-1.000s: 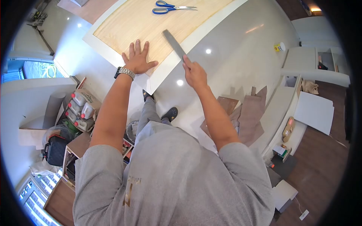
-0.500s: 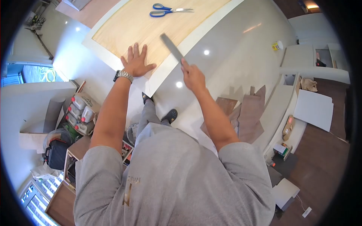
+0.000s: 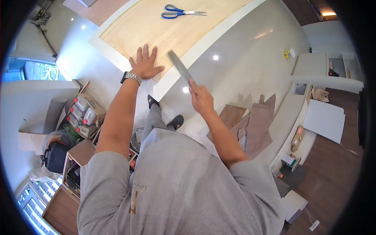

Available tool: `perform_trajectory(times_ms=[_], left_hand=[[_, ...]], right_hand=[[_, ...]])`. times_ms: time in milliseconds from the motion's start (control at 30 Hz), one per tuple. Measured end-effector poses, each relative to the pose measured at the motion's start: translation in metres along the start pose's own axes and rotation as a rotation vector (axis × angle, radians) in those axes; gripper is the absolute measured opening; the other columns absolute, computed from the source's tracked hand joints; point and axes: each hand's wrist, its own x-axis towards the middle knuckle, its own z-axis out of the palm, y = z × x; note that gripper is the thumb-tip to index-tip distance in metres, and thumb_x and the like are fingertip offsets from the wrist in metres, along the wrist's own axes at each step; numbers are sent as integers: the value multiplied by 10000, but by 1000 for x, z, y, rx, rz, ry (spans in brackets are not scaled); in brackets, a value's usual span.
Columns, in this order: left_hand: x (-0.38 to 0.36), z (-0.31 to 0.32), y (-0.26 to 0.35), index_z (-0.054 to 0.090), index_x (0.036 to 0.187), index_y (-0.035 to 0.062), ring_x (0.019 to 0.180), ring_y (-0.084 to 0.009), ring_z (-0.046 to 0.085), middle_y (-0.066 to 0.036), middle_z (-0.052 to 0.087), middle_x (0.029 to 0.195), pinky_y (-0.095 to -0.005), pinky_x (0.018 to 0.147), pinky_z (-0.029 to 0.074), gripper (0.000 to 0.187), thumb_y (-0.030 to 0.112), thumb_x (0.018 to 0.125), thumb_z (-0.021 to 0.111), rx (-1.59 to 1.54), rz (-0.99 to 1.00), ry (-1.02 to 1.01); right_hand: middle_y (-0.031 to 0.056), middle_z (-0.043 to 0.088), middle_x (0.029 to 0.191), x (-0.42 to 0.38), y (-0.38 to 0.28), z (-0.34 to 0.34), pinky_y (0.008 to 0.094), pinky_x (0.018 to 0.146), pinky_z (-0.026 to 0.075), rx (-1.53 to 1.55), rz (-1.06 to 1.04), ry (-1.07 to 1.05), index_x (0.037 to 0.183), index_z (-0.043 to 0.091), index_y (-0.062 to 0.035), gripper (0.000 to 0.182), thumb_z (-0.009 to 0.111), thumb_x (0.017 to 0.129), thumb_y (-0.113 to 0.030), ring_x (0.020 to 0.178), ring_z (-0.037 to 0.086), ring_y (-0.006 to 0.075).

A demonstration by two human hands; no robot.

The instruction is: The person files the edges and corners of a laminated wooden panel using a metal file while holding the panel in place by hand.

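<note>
My left hand [image 3: 146, 65] lies flat with fingers spread on the pale wood panel [image 3: 131, 33], near its white-bordered corner. A watch [image 3: 132, 78] is on that wrist. My right hand [image 3: 201, 98] is closed round the lower end of a long flat grey tool [image 3: 179, 65], like a file. The tool points up and to the left, its far end over the panel's right white edge. Scissors with blue handles [image 3: 176, 11] lie on the panel beyond both hands.
Brown sheet pieces [image 3: 260, 121] lie on the floor to the right. White jugs with red caps [image 3: 84, 115] and a black case [image 3: 56, 156] stand at the left. A yellow-white tub [image 3: 289, 53] sits at the far right, near white cabinets [image 3: 309, 64].
My right hand and the tool have moved down, toward my body. My left hand stays flat on the panel; the whole view has shifted slightly.
</note>
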Motion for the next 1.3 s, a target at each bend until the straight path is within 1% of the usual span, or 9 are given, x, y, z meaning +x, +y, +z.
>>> perform_trajectory(times_ms=[133,333,433,533,733,833,1033,1233,1300], left_hand=[[-5,-4,2,-9,1634,285,1547,-387,-146,-148,-148,1689,-747,1125,-10,998,645,893,555,-23,5,-13],[0,-5,-2,7,1635,280,1549,-380,-141,-137,-131,1694,-743,1137,5,946,590,921,544,-12,13,-30],[-1,-5,0,5,1635,276,1549,-378,-143,-137,-135,1693,-743,1135,-1,936,573,928,541,-15,1,-31],[1,-1,-2,-2,1633,299,1546,-388,-152,-143,-154,1689,-738,1132,-15,941,590,921,538,-32,9,-26],[-1,-4,-6,26,1635,280,1552,-372,-134,-131,-133,1694,-729,1144,-14,851,478,969,517,-50,35,-28],[1,-1,-9,33,1635,276,1553,-375,-130,-131,-132,1694,-728,1145,-12,820,443,984,503,-68,44,-17],[1,-3,-11,21,1634,295,1550,-372,-148,-126,-146,1694,-733,1135,-16,827,456,982,502,-80,50,-31],[0,-5,-8,36,1635,281,1551,-379,-134,-124,-136,1695,-732,1142,-12,819,426,982,509,-94,46,-29],[1,-2,-10,29,1634,295,1552,-376,-138,-126,-135,1695,-734,1136,-15,821,443,982,505,-89,44,-24]], right_hand=[[136,561,807,-15,-4,5,485,640,512,35,34,-19,1392,580,-323,399,604,994,-305,711,618,365],[143,569,810,49,-12,4,484,633,514,-67,2,-1,1410,568,-335,426,612,991,-275,700,619,354],[150,580,825,-8,-7,-4,488,653,520,-15,43,-104,1378,593,-310,378,585,1001,-296,721,625,371],[153,585,831,-16,-9,2,490,654,520,-10,30,-63,1375,596,-294,371,576,1005,-307,728,626,376],[135,570,817,42,-17,7,475,628,520,-102,-24,-42,1444,532,-321,456,600,995,-278,706,621,345],[126,555,808,-16,-15,-2,474,625,518,-31,5,-136,1425,543,-326,433,594,997,-284,705,618,344],[111,534,787,24,-18,12,456,608,508,-8,-47,18,1422,546,-356,434,598,996,-293,672,602,328],[122,560,811,-23,-24,-4,470,593,514,0,23,-140,1384,578,-333,389,592,997,-294,667,610,358],[122,562,817,-13,-24,4,471,591,516,-21,-17,-74,1401,566,-343,408,593,997,-295,662,610,357]])
